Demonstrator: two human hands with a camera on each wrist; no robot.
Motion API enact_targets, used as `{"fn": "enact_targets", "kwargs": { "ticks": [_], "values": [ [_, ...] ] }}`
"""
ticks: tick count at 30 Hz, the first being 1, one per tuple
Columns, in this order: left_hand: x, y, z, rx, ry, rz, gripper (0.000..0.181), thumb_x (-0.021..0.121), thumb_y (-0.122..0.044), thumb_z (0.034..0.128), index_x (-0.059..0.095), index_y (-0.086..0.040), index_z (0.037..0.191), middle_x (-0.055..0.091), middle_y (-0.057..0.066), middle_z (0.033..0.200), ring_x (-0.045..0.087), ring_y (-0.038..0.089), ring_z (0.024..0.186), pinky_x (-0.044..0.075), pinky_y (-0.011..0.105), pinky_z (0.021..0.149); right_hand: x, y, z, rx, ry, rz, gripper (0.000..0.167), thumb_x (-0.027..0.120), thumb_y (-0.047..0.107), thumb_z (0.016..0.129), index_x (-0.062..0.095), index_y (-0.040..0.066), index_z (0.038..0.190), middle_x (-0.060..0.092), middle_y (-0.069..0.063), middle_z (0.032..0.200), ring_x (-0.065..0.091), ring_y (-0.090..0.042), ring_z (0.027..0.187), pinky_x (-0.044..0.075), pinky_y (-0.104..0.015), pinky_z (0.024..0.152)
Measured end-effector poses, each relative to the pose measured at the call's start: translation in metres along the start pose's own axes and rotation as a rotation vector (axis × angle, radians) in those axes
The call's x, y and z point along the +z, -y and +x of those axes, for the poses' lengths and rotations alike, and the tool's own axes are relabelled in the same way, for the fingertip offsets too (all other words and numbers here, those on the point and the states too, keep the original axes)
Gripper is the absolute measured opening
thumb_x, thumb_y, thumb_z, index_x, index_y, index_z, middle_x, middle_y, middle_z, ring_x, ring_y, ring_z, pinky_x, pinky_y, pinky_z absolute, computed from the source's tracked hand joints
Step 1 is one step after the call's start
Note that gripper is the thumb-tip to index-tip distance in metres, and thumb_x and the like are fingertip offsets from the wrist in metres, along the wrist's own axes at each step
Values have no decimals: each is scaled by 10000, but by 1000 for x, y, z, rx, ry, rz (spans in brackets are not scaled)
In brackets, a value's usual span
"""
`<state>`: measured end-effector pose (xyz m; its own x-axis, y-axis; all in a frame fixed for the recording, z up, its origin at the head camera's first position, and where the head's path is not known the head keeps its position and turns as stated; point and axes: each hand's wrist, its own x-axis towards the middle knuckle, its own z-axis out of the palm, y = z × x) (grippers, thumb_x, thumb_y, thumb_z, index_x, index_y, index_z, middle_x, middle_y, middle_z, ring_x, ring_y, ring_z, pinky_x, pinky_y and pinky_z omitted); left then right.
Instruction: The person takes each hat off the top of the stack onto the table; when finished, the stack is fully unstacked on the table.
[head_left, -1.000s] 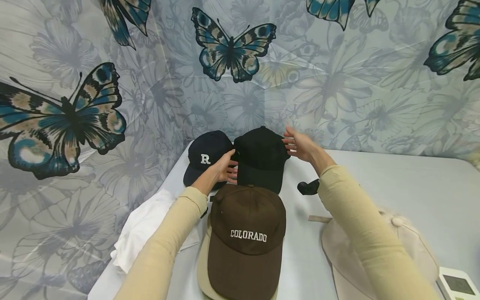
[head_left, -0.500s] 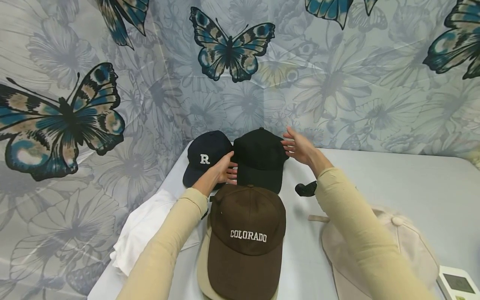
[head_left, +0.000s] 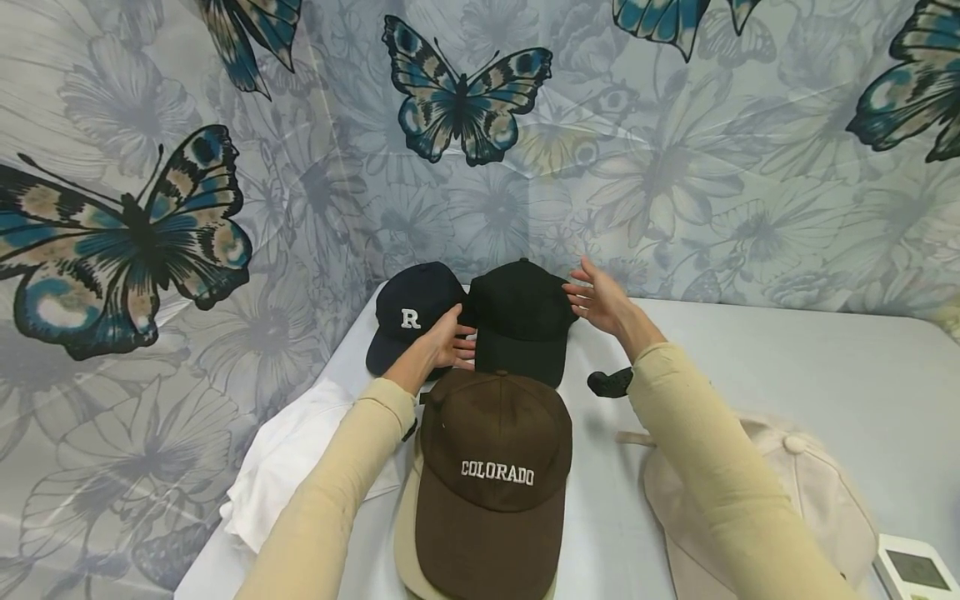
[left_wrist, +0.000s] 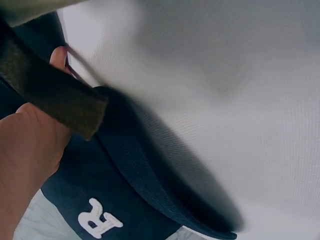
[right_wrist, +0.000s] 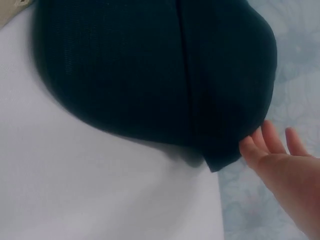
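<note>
In the head view a plain black cap (head_left: 521, 312) stands at the back of the white table, between my two hands. My left hand (head_left: 442, 342), fingers extended, reaches between that cap and a navy cap (head_left: 416, 304) bearing a white R. A brown strap (left_wrist: 55, 90) partly covers the left hand in the left wrist view. Beside the black cap's right edge is my right hand (head_left: 606, 302), its fingers loosely spread; in the right wrist view its fingertips (right_wrist: 248, 145) lie at the cap's edge. A brown COLORADO cap (head_left: 491, 433) rests in front, on top of a beige one.
White fabric (head_left: 292, 450) lies at the left, partly behind the left sleeve. A pale beige cap (head_left: 810, 492) sits under the right forearm. A small white device with a screen (head_left: 918, 571) is at the lower right. Butterfly-printed cloth (head_left: 675, 167) hangs behind the table (head_left: 787, 350).
The black cap's top has settled slightly lower. My right hand has dropped a little, with its forearm drifting slightly left. The left hand stays almost still.
</note>
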<state>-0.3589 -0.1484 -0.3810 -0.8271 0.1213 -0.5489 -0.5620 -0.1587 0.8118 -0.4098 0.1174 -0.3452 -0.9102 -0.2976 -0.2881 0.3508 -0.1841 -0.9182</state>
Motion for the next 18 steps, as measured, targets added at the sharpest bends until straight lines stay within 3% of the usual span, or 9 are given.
{"fn": "enact_targets", "kwargs": {
  "ticks": [10,18],
  "values": [
    [-3,2,2,6,-10,-16,658,239,-497,1020,327,-9,1452,316,255,1433,322,390,1314,312,571,1031,0,-1,-3,-6,-4,1,660,276,476,1021,113,95,1535,168,-173,1545,183,-288,1379,198,-383,1116],
    [-1,2,1,23,-1,-52,673,285,-523,1003,328,-31,1461,315,278,1430,323,406,1313,311,566,1033,0,-2,-1,-10,-4,-75,658,253,481,1020,121,92,1535,190,-173,1534,222,-268,1347,231,-350,1086]
  ]
}}
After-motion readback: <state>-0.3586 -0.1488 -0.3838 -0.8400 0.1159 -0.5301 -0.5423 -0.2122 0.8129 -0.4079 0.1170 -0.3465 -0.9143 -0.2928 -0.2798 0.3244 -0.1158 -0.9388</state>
